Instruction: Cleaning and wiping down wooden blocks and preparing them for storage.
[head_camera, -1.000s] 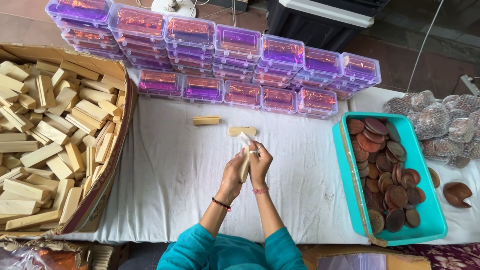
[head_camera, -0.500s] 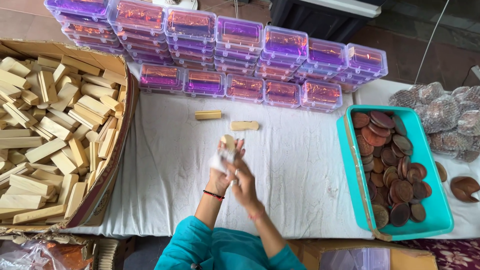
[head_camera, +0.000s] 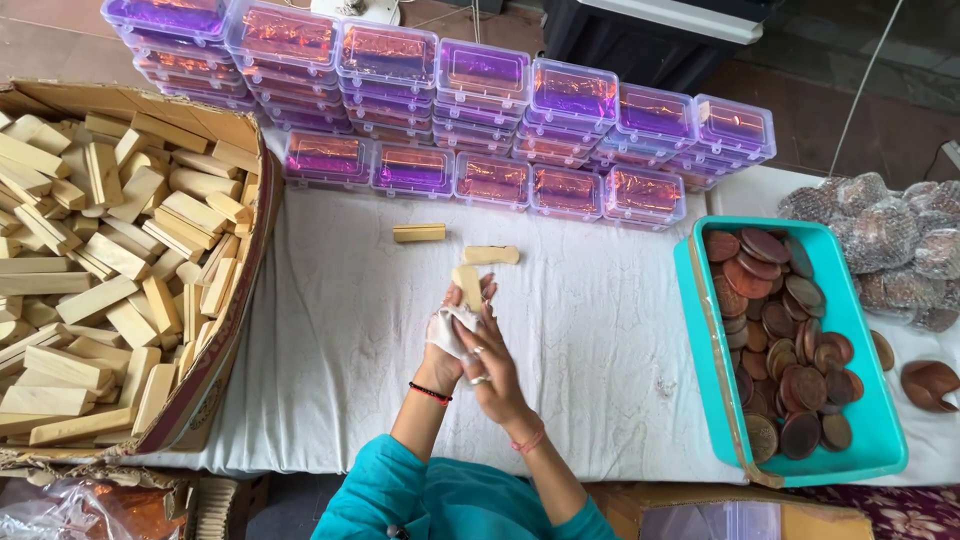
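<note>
My left hand (head_camera: 440, 345) and my right hand (head_camera: 497, 370) are pressed together over the white table cover (head_camera: 600, 340). A pale wooden block (head_camera: 467, 284) stands upright between them, its top poking above the fingers. A crumpled white cloth (head_camera: 446, 326) sits in my left hand against the block's lower part. The fingers of my right hand lie along the block's right side. Two more wooden blocks lie on the cover just beyond, one (head_camera: 419, 233) to the left and one (head_camera: 491, 255) nearest the hands.
A big cardboard box (head_camera: 238, 300) heaped with wooden blocks stands at the left. Stacked clear lidded boxes (head_camera: 480, 120) with purple and orange contents line the back. A teal tub (head_camera: 860, 330) of brown discs sits right, with netted bundles (head_camera: 880, 240) behind it.
My hands have shifted a little left with the block. The white cloth now shows in my left hand, wrapped round the block's lower part.
</note>
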